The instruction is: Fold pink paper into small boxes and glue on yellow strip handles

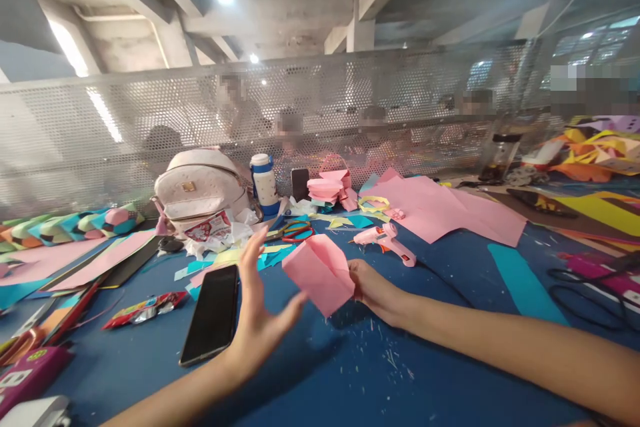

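A folded pink paper piece (320, 273), shaped like a small open pocket, is held up over the blue table (350, 380). My right hand (373, 290) grips its right edge, the fingertips partly hidden behind the paper. On the other side, my left hand (265, 313) is open, thumb and fingers spread, with its thumb close to the paper's lower left. Beneath and left of that hand lies a black phone (210, 313). Behind the paper rests a pink glue gun (385, 240) with a dark cord, near red-handled scissors (297, 232).
Pink paper sheets (440, 207) lie at the back right, beside a blue strip (525, 283). A white backpack (205, 190) and a blue-and-white bottle (265, 183) stand against the perforated metal screen (320, 107). A red snack wrapper (145, 309) lies at left. Several people are behind the screen.
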Demonstrator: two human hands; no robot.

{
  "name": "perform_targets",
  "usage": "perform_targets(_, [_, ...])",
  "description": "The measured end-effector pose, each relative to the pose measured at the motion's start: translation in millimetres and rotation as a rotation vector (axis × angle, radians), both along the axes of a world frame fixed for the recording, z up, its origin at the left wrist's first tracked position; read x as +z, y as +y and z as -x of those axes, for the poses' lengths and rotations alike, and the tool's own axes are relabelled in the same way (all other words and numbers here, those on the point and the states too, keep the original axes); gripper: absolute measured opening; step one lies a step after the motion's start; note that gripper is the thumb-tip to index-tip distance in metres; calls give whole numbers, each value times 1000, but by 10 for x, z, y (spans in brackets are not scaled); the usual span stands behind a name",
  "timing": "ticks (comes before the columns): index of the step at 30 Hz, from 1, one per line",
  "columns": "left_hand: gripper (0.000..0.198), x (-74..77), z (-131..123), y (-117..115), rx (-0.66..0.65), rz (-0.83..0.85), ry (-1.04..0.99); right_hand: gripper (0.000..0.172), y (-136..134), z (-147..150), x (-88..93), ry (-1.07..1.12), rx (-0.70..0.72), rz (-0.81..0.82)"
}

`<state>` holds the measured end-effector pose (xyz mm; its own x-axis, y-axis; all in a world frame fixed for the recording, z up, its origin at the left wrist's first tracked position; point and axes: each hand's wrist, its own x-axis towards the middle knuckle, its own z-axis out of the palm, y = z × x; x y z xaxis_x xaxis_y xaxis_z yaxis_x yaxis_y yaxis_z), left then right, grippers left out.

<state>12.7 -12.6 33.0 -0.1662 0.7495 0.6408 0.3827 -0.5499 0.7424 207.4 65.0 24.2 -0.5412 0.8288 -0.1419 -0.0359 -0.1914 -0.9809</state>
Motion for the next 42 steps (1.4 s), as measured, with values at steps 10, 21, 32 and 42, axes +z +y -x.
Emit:
perform_targets(10, [41, -247, -38, 79, -691, 616, -751, 34, -63, 27, -127, 96, 126, -68])
perform_targets(21, [47, -262, 57, 136, -611, 660, -675, 47, -6, 16, -154, 92, 4, -438])
perform_targets(32, [46, -212, 171, 221, -525, 746, -456, 18, 182, -259, -16, -329, 86, -1685])
perform_targets(42, [49, 27, 202, -193, -328, -121, 855, 29, 89, -411, -73, -689, 256, -1907])
